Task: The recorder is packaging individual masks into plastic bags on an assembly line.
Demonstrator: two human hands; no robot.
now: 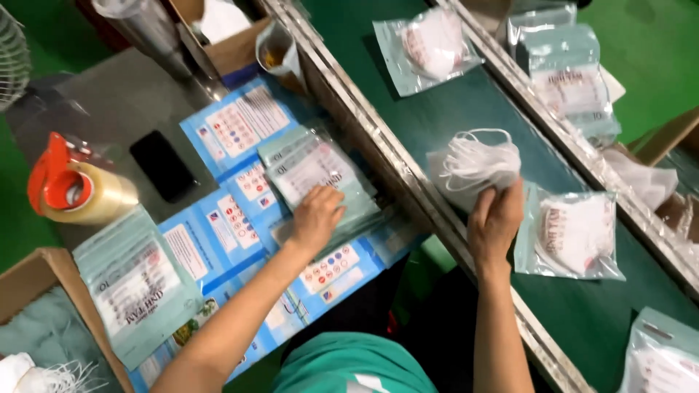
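Note:
My right hand [495, 222] grips a stack of white face masks [473, 166] with ear loops, over the green conveyor belt [466, 94]. My left hand [317, 217] rests flat on a pile of empty teal plastic pouches [320, 171] lying on blue printed sheets [233, 131] on the grey table. A filled clear pouch with masks [571, 236] lies on the belt just right of my right hand.
More filled pouches lie on the belt at the far end [429, 47] and near right corner [659, 356]. A second pouch pile [135, 284], a tape dispenser [73, 191], a black phone [163, 165] and cardboard boxes [29, 280] sit at left. Metal rails [378, 145] edge the belt.

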